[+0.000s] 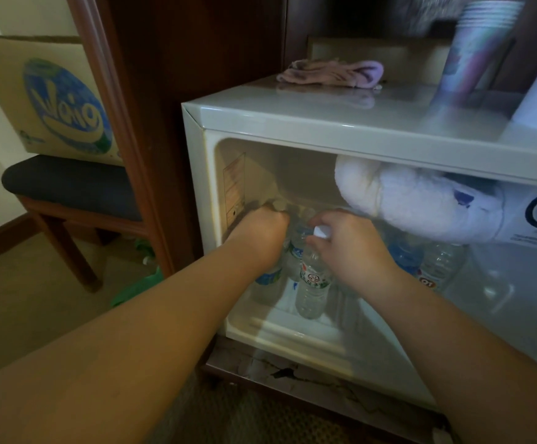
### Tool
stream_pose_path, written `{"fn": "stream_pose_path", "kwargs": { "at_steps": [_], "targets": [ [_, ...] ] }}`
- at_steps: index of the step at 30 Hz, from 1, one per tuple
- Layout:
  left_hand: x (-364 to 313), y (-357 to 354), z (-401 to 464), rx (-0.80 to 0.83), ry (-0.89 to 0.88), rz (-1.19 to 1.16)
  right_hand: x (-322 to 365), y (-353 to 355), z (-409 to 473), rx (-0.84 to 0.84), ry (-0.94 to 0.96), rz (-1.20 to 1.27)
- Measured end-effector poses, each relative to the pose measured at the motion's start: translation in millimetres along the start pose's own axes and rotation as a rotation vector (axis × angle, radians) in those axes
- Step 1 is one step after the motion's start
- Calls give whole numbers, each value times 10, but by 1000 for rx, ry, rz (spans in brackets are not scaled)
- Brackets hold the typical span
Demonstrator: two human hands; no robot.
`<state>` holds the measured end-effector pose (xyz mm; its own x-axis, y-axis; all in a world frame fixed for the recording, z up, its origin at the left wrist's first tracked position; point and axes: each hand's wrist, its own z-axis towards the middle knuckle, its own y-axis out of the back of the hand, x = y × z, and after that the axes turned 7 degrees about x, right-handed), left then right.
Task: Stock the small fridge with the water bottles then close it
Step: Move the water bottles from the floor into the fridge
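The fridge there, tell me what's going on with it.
A person is stocking the small fridge, which stands open. Both hands are inside: the left hand grips the top of one water bottle, and the right hand holds the capped neck of another bottle standing at the front. More bottles already lie to the right, under a white towel. A folded cloth and a stack of cups sit on top. The door is not yet closed.
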<state>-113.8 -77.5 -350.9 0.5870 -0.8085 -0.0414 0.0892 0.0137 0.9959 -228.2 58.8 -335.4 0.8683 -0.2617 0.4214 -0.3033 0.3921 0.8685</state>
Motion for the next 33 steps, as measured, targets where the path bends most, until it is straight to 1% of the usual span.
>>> {"fn": "stream_pose_path", "kwargs": {
  "at_steps": [4, 7, 10, 13, 15, 19, 21, 24, 26, 28, 29, 31, 33],
  "targets": [
    [-14, 11, -160, -8, 4, 23, 46, -36, 66, 6, 51, -46],
    [-42, 57, -375, -51, 17, -6, 95, -36, 116, 25, 79, -71],
    [-33, 155, -684, -108, -29, -85, 159, -38, 159, 64, 113, -64],
    [45, 256, -1043, -190, -62, -185, 160, -122, 214, 121, 85, -90],
    [104, 289, -1248, -229, -57, -207, 148, -195, 219, 123, 74, -93],
    [227, 312, -1503, -254, -10, -236, 126, -278, 200, 69, 0, -4],
    [274, 343, -1597, -246, 7, -246, 109, -293, 198, 78, -43, 31],
    [320, 427, -1761, -221, 48, -323, 150, -290, 140, 88, -115, 70],
    [301, 526, -1924, -200, 79, -388, 244, -290, -3, 38, -175, 90],
    [249, 683, -2112, -208, 132, -429, 422, -272, -218, -42, -222, 113],
    [225, 795, -2204, -221, 167, -441, 556, -205, -335, -56, -249, 139],
    [163, 1090, -2388, -227, 237, -487, 847, 33, -606, -39, -283, 172],
    [72, 1493, -2573, -226, 290, -562, 1198, 433, -988, -18, -271, 172]
  ]
}}
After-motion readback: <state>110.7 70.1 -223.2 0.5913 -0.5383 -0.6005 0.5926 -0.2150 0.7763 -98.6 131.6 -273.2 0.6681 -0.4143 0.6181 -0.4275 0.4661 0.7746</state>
